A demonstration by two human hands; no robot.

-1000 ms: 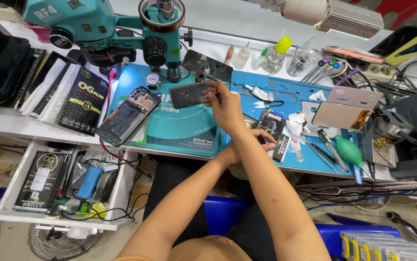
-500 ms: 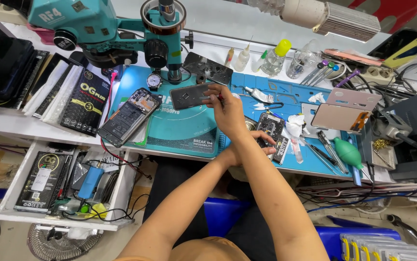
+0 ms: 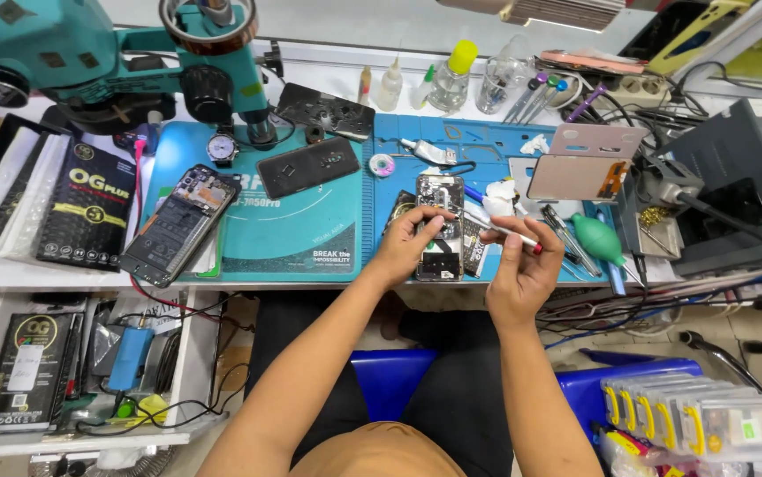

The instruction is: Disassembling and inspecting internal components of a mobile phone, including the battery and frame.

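pulled back from the dark back cover (image 3: 308,166), left lying on the teal mat (image 3: 292,238) near the microscope (image 3: 89,53); work now moved to the opened phone (image 3: 439,226) at the bench's near edge. left hand (image 3: 409,247) pinched closed on that phone's frame. right hand (image 3: 520,269) wrapped narrowly around a slim red-tipped tool (image 3: 509,234), tip aimed toward the phone.

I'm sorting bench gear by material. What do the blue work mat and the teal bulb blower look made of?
Blue work mat: probably silicone or rubber, matte, with moulded recesses. Teal bulb blower: likely soft rubber, smooth and slightly glossy, with a tapered nozzle. Neither can be confirmed by look alone.
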